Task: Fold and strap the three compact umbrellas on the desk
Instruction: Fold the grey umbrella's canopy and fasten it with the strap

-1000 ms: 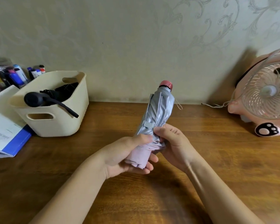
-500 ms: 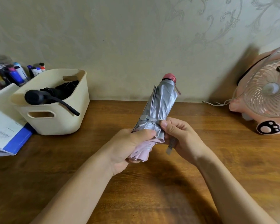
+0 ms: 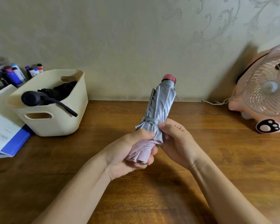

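A folded compact umbrella (image 3: 162, 104), silver outside with a pink lining and a pink-red cap, stands tilted above the desk at the centre. My left hand (image 3: 128, 151) grips its lower pink end. My right hand (image 3: 176, 139) holds the canopy from the right, thumb pressing on the grey strap (image 3: 149, 121) that runs around the folds. A black compact umbrella (image 3: 44, 97) lies in the cream basket (image 3: 58, 125) at the left, its handle and wrist loop hanging over the rim.
A pink desk fan (image 3: 265, 94) with a paw mark stands at the right, its cord trailing along the wall. Markers (image 3: 14, 75) in a clear holder and a blue-edged booklet (image 3: 5, 135) sit at the far left. Bare wooden desk (image 3: 152, 199) lies in front.
The strap, which hung loose below my right hand half a second ago, now lies wrapped around the canopy. The umbrella has risen and stands a little more upright.
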